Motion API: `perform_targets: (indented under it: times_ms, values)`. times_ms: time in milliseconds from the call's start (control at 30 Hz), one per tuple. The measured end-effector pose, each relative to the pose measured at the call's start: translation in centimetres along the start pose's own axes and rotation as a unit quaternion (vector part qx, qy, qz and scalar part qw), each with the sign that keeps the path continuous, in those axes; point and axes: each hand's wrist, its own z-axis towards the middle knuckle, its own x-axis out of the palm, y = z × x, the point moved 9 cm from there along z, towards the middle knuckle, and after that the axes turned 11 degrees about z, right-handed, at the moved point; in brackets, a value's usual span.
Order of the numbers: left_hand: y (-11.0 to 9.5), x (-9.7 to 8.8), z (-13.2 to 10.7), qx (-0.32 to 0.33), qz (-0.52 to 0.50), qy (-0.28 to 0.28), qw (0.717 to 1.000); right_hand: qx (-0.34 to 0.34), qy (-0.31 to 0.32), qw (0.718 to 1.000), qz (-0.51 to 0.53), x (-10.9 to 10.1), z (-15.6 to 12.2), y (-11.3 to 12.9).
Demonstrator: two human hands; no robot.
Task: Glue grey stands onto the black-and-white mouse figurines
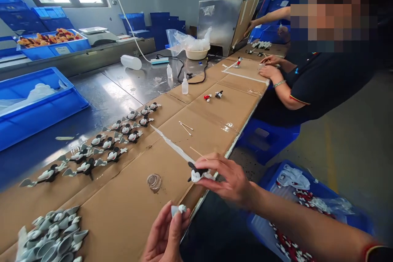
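In my right hand (227,176), fingers and thumb pinch a black-and-white toy mouse head (196,173) with round black ears. A thin stick (197,152) shows just behind these fingers; whether it is held or lies on the cardboard, I cannot tell. Lower down, my left hand (167,233) is closed on a small grey-and-white toy part (178,210), apart from the head. Beyond my hands, a small clear dish (154,182) and several cotton swabs (186,127) lie on the cardboard (123,200). Rows of mouse heads (107,144) with grey parts are at left.
A pile of grey-and-white parts (55,233) lies near left. Two dropper bottles, the nearer one (184,85) upright, stand farther back. A co-worker (325,77) sits at right. A blue crate (260,229) of red-and-white parts is below the table edge; another blue bin (39,110) stands left.
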Motion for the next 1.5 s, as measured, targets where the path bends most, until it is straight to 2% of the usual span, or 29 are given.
perform_targets:
  times_ms: [67, 167, 267, 400, 567, 767, 867, 1233, 1500]
  values:
    - [-0.2, -0.1, 0.1, 0.006, -0.026, -0.019, 0.999, -0.023, 0.007, 1.000, 0.011, 0.5, 0.0, 2.1]
    - [-0.6, -0.6, 0.1, 0.018, -0.051, -0.048, 0.997, -0.041, 0.013, 0.999, 0.026, 1.3, -0.2, 3.8]
    - [-1.3, -1.3, -0.2, 0.042, -0.060, -0.085, 0.994, -0.044, 0.022, 0.998, 0.046, 2.1, -0.4, 4.2]
    - [-1.6, -1.7, -0.7, 0.045, -0.058, -0.105, 0.992, -0.054, 0.013, 0.997, 0.055, 2.3, -0.2, 4.5]
    - [-2.0, -2.1, -0.8, 0.081, -0.053, -0.089, 0.991, -0.058, 0.014, 0.997, 0.055, 2.4, 0.1, 5.1]
    - [-3.3, -2.2, -0.8, 0.201, -0.040, -0.057, 0.977, -0.070, 0.002, 0.996, 0.059, 2.3, 0.0, 5.1]
    - [-3.7, -2.1, -1.0, 0.235, -0.034, -0.045, 0.970, -0.071, 0.007, 0.996, 0.058, 2.4, 0.1, 5.1]
    - [-4.4, -1.8, -1.5, 0.271, -0.020, -0.039, 0.962, -0.078, 0.020, 0.995, 0.053, 2.6, 0.2, 5.5]
    - [-5.1, -2.1, -2.4, 0.335, 0.025, -0.045, 0.941, -0.098, 0.023, 0.994, 0.053, 2.4, 0.3, 5.8]
